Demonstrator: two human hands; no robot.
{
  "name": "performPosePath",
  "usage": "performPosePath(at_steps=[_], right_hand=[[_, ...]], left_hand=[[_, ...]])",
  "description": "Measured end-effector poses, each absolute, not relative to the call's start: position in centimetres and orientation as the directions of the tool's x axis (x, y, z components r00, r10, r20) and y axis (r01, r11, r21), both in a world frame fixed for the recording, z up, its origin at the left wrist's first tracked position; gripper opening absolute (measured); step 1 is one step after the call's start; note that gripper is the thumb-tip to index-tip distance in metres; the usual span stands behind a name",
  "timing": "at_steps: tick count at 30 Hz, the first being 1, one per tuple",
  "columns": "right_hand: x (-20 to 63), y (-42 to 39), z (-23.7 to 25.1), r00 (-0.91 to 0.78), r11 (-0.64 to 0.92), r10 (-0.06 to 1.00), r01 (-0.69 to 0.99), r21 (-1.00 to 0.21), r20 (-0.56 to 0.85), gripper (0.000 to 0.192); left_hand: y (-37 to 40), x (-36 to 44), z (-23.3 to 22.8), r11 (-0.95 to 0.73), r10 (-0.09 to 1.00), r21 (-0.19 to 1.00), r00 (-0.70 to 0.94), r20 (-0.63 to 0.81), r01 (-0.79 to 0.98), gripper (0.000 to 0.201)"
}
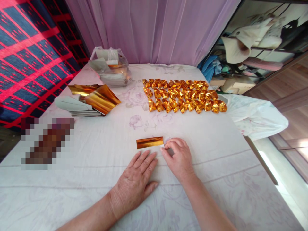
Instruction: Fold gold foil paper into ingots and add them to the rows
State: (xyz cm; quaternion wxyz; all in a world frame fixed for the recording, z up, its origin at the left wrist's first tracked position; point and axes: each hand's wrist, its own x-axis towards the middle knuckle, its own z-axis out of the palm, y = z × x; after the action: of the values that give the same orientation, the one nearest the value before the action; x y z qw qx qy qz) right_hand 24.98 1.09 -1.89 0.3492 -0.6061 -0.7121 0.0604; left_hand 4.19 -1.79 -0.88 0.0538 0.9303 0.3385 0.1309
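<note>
A small folded strip of gold foil paper [149, 142] lies flat on the cloth-covered table in front of me, its shiny side up. My left hand [136, 178] rests palm down with fingers stretched out, the fingertips at the strip's near edge. At the strip's right end, my right hand [178, 155] has its thumb and forefinger pinched on the corner, where a bit of white shows. Farther back on the right stand several folded gold paper ingots [183, 105] in three rows.
A stack of gold and white paper sheets [101, 99] lies at the back left. Behind it sits a clear plastic bag [113, 69] of more paper. A white plastic bag [260, 112] hangs off the right edge. Purple curtain [154, 32] closes the back. A pixelated patch covers something at left.
</note>
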Motion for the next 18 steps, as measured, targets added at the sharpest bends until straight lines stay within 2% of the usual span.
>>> performPosePath(at_steps=[9,13,18], right_hand=[[24.92,1.07,-1.95,-0.016,0.247,0.91,0.823,-0.511,0.414,0.01],[24.95,0.98,-2.04,-0.01,0.229,0.914,0.838,-0.496,0.405,0.004],[25.07,0.91,-1.89,-0.059,0.266,0.913,0.836,-0.48,0.403,0.002]], left_hand=[[-1.73,4.2,-0.76,-0.771,0.636,0.183,0.743,0.209,0.61,0.055],[-1.71,4.22,-0.68,-0.767,0.641,0.191,0.74,0.203,0.612,0.054],[-1.67,4.24,-0.62,-0.773,0.635,0.173,0.745,0.207,0.611,0.054]])
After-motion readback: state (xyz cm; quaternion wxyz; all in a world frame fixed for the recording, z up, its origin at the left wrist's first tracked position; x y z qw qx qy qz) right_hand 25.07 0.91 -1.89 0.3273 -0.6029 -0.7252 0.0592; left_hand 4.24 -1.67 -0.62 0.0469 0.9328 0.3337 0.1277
